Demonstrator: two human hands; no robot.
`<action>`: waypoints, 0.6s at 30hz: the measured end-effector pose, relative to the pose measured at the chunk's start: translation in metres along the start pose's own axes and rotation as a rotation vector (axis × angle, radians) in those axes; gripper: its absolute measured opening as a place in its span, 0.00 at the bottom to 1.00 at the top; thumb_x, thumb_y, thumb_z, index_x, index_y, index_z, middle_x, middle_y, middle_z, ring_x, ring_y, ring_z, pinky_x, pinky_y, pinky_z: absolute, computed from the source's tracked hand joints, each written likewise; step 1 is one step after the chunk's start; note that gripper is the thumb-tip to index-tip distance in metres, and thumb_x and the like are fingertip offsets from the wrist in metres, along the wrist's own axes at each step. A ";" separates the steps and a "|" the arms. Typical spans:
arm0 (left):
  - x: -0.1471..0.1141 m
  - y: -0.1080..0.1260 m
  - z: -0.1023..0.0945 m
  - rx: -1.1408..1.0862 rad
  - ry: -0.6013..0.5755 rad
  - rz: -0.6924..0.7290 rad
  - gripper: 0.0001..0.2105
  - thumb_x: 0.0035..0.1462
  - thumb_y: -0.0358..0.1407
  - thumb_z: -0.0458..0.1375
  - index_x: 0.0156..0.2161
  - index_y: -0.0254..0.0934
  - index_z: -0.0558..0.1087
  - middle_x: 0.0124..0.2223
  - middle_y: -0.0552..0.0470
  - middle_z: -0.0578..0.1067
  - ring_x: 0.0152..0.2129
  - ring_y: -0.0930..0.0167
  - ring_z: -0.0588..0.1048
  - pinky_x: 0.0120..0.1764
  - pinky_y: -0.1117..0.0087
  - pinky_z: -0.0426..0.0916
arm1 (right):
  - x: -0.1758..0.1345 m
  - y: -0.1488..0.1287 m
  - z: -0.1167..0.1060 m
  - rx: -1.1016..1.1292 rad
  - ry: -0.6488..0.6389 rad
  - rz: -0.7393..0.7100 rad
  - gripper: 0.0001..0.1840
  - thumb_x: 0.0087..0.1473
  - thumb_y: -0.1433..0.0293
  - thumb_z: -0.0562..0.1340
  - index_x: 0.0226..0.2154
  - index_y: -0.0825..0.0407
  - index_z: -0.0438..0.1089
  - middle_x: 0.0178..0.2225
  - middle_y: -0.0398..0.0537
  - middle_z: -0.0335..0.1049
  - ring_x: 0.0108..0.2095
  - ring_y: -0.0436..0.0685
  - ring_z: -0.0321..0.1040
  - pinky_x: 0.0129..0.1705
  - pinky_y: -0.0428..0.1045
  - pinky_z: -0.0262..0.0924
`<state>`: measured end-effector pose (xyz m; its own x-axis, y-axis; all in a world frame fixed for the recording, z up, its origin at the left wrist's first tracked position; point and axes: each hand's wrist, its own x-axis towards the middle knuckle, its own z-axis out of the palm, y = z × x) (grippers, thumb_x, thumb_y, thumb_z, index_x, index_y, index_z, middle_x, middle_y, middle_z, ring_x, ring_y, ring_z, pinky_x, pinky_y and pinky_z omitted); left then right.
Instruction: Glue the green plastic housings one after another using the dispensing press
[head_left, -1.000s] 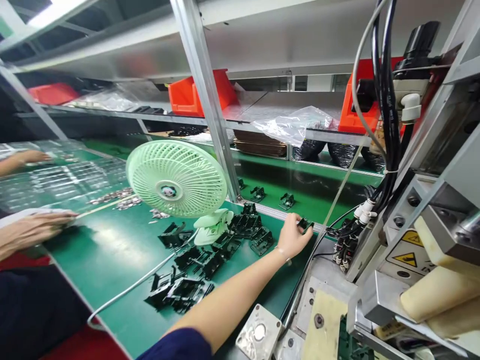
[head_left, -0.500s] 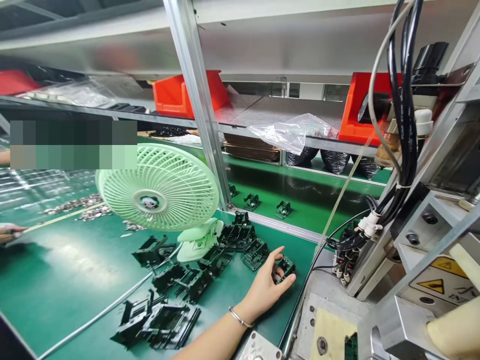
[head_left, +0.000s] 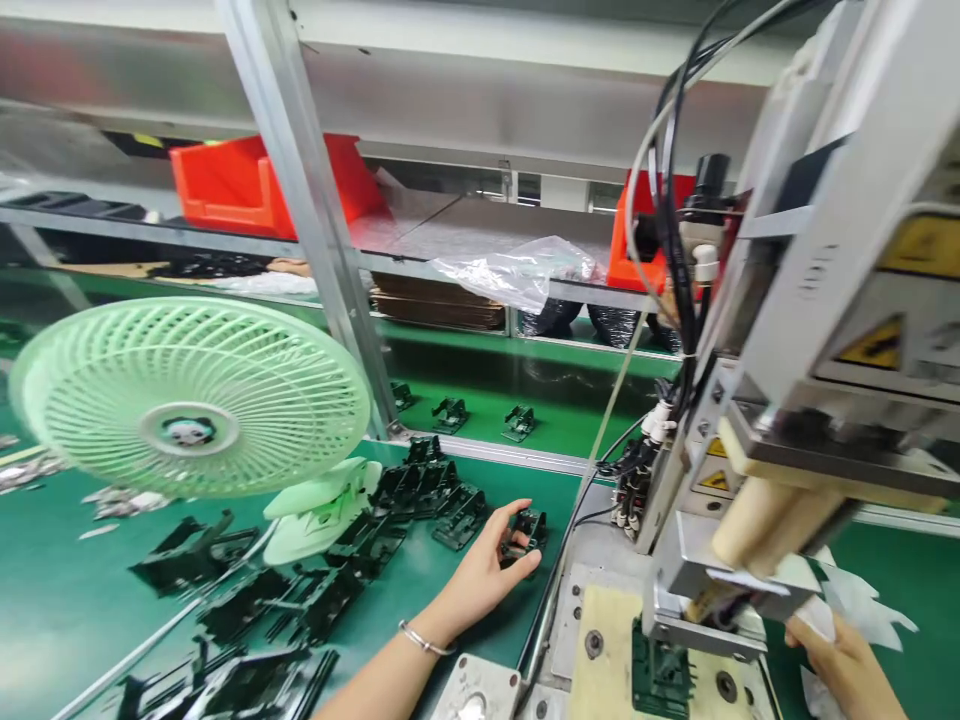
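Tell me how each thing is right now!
Left hand: curled around a dark part.
Right hand: holding white scraps.
Fan: standing, spinning unclear.
Plastic bag: crumpled, overhanging the shelf.
Green part: on the pale plate.
Red bin: upright.
Other dark parts: clustered on the bench.

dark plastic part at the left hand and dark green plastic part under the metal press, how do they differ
The dark plastic part is in the grip of the left hand; the dark green plastic part under the metal press has no hand on it. The first is over the green bench top, the second on the pale yellow plate. Both are partly hidden.
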<state>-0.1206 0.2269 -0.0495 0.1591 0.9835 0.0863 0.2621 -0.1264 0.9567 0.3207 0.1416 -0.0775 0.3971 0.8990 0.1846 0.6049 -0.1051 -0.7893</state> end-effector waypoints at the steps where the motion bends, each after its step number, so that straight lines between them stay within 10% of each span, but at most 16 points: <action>1: 0.001 -0.001 0.000 -0.003 -0.016 -0.022 0.32 0.53 0.46 0.63 0.60 0.40 0.58 0.45 0.49 0.69 0.39 0.68 0.72 0.45 0.64 0.71 | -0.001 0.008 -0.003 0.042 -0.003 0.059 0.31 0.51 0.39 0.56 0.18 0.49 0.64 0.20 0.47 0.62 0.24 0.59 0.63 0.25 0.54 0.58; 11: 0.008 -0.005 -0.002 0.013 -0.011 -0.012 0.36 0.41 0.45 0.72 0.54 0.40 0.62 0.49 0.48 0.67 0.33 0.72 0.71 0.36 0.69 0.68 | 0.003 0.018 -0.018 0.241 -0.092 0.185 0.28 0.35 0.43 0.63 0.17 0.50 0.58 0.19 0.43 0.54 0.24 0.53 0.51 0.29 0.51 0.48; 18: 0.009 -0.012 -0.005 -0.131 -0.053 -0.039 0.39 0.36 0.41 0.75 0.54 0.41 0.63 0.47 0.51 0.62 0.32 0.76 0.70 0.42 0.67 0.68 | -0.001 0.026 -0.021 0.238 -0.144 0.227 0.29 0.35 0.42 0.65 0.24 0.52 0.68 0.27 0.47 0.69 0.31 0.59 0.64 0.34 0.50 0.59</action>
<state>-0.1270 0.2381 -0.0588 0.2021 0.9787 0.0369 0.1435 -0.0668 0.9874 0.3505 0.1293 -0.0856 0.3915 0.9165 -0.0821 0.3276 -0.2222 -0.9183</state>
